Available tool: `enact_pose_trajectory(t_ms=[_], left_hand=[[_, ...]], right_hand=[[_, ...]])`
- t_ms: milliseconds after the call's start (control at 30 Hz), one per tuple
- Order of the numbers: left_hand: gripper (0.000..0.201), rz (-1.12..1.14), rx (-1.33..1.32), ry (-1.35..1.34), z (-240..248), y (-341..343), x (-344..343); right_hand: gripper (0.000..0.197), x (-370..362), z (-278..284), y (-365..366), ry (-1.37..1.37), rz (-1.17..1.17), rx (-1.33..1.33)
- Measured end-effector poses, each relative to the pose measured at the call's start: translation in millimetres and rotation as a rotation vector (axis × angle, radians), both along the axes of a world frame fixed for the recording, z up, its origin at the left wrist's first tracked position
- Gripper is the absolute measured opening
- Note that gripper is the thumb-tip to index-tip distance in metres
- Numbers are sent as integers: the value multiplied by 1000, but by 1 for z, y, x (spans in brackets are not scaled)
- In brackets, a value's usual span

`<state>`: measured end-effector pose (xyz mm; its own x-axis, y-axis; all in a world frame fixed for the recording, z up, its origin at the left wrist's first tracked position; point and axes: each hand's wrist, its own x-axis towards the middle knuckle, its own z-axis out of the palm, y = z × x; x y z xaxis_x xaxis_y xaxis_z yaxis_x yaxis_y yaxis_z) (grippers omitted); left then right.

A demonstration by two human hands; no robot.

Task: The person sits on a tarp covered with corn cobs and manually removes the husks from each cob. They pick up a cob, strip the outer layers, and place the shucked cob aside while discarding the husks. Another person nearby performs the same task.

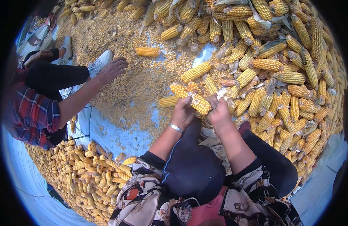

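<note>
My left hand (pixel 183 114) is closed around a yellow corn cob (pixel 201 104), holding it slanted above my lap. A pale strip without kernels crosses the middle of the cob. Close by the cob's lower right end, my right hand (pixel 220 115) has its fingers curled in. Pale husk (pixel 221 93) shows at its fingertips, but whether the fingers grip it or it lies behind them is unclear. Another corn cob (pixel 168 101) lies just beyond my left hand, and one more (pixel 196 71) lies farther out.
A large heap of cobs (pixel 287 77) rises at the right and far side. Loose kernels (pixel 117 90) cover the blue sheet (pixel 110 132). More cobs (pixel 95 177) are piled at the lower left. At left sits another person, one hand (pixel 114 69) stretched over the kernels.
</note>
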<state>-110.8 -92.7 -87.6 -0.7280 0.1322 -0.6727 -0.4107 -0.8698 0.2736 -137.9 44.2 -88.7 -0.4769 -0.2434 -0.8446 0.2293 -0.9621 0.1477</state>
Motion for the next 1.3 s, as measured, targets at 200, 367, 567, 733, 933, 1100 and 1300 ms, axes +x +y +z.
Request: enact_pose_trajectory(t_ms=[200,367,567,733,933,1100,1300], left_hand=[[41,266,-83,-43,-19,-49,-3],[39,-651,-1098,265,-28,-119,35],[46,-476,-621,77,-38,-136,30],[44,-327,-500,90,-30,-124,10],[52,-236,-422,152,-30,-131,-18],[46,-581,-632,241,-47,-90,-111],[40,-979,-799,199,-41,-28,-141]], right_hand=[[12,50,23,31,198,621,51],[29,68,17,74,503,1543,785],[52,18,-25,60,824,1478,1675],[59,-29,-60,23,470,1828,1895],[53,-36,-68,37,328,967,815],[30,-63,-91,16,328,711,500],[33,-88,-68,19,351,702,367]])
